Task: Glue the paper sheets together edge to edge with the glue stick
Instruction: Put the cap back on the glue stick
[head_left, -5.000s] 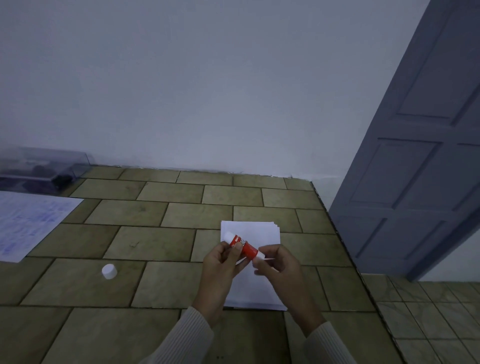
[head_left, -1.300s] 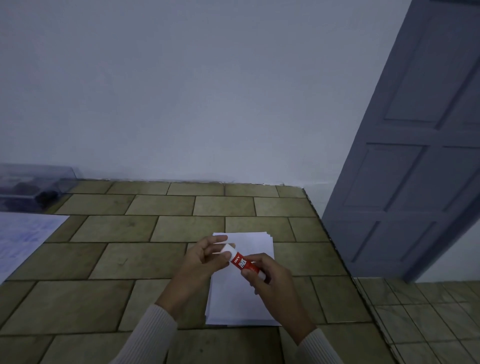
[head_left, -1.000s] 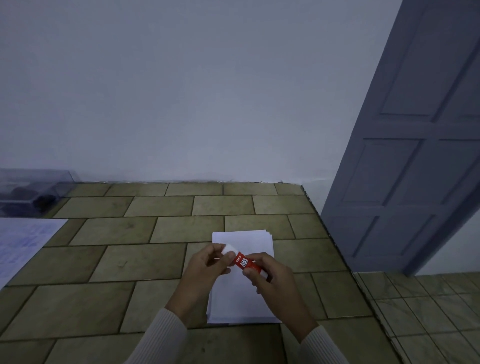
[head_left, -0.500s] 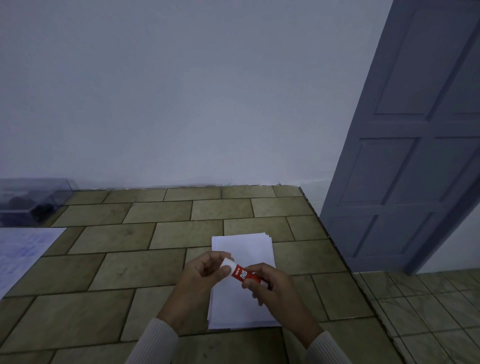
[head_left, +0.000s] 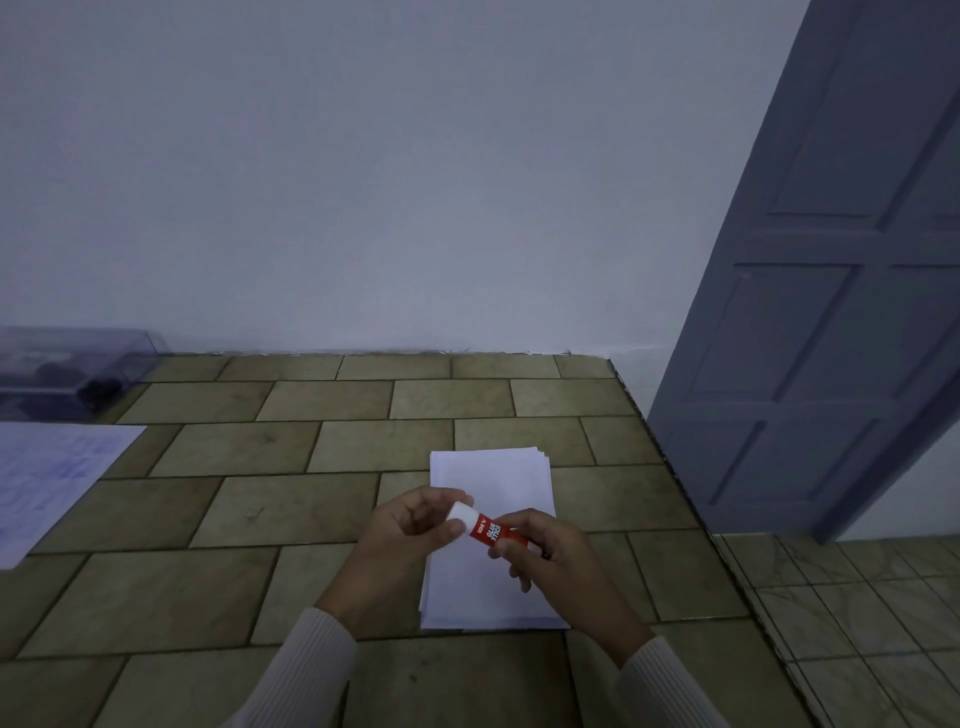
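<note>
I see the glue stick (head_left: 487, 529) held slantwise over the paper sheets (head_left: 492, 480), white cap end pointing up-left. The left hand (head_left: 410, 526) pinches the cap; the right hand (head_left: 551, 557) grips the red barrel, hiding its base.

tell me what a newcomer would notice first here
The red glue stick stands out, held low in the centre between both hands: the left hand pinches its white end, the right hand grips the red body. Right beneath lies a stack of white paper sheets on the tiled surface. A big grey door fills the right side.
</note>
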